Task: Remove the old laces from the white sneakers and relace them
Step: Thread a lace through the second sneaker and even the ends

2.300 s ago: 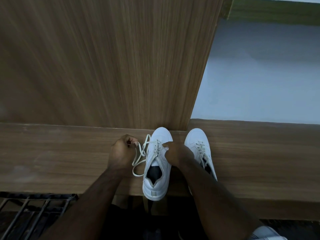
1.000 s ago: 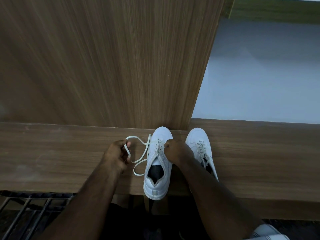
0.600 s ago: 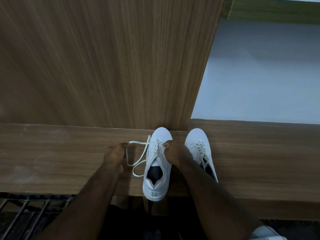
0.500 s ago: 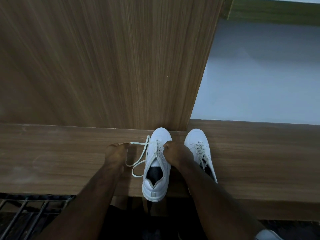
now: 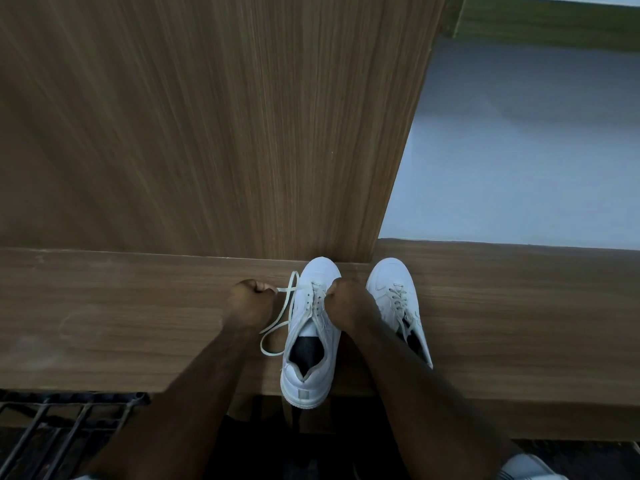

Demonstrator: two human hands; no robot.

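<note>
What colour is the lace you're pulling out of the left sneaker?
Off-white, slightly creamier than the sneaker; lace shows best in the head view.

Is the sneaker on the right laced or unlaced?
Laced. The right sneaker shows laces crisscrossing its eyelets, untouched by either hand.

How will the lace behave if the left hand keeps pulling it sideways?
The lace is probably floppy: its free part lies in a loose loop on the wooden ledge. The sneaker looks light and might slide, so the right hand bracing it likely helps. The left hand pinches a thin strand, which could slip.
</note>
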